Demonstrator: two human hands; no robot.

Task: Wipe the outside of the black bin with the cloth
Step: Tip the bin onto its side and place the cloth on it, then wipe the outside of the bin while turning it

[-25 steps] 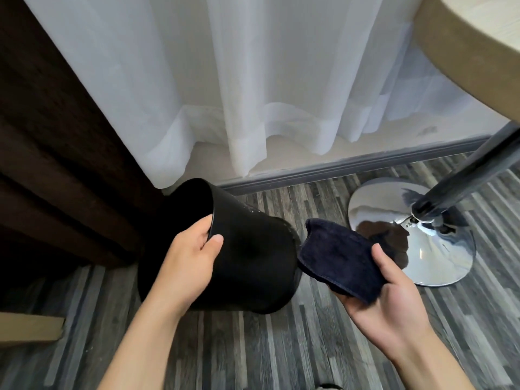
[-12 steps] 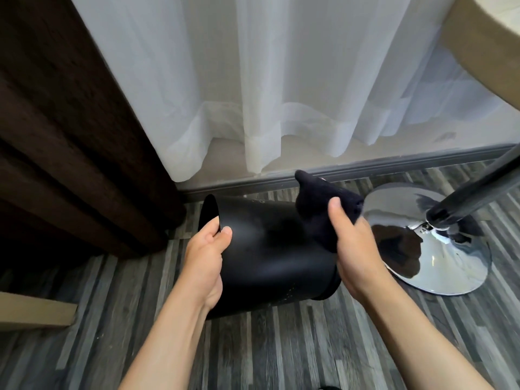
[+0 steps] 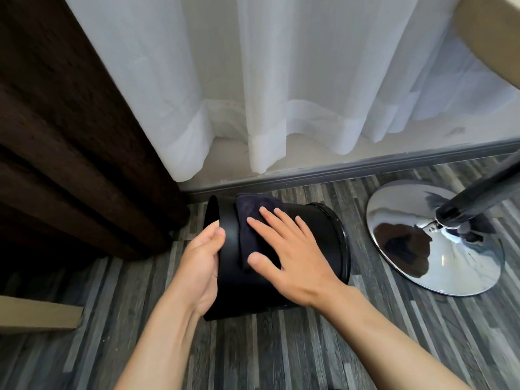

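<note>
The black bin (image 3: 323,235) lies on its side on the striped floor, its open mouth facing left and its base to the right. My left hand (image 3: 201,263) grips the rim at the mouth, thumb on the outer wall. A dark navy cloth (image 3: 250,215) is spread over the bin's upper side near the rim. My right hand (image 3: 289,254) lies flat on the cloth with fingers spread, pressing it against the wall. Part of the cloth is hidden under the palm.
A chrome table base (image 3: 433,235) with a dark pole stands just right of the bin. A dark brown curtain (image 3: 70,136) hangs at left, a sheer white curtain (image 3: 281,94) behind. The grey skirting (image 3: 365,167) runs along the wall. A tan board (image 3: 39,313) lies at far left.
My right hand brought the cloth from beside the bin's base onto its upper side and flattened over it. The bin has turned so its mouth points left.
</note>
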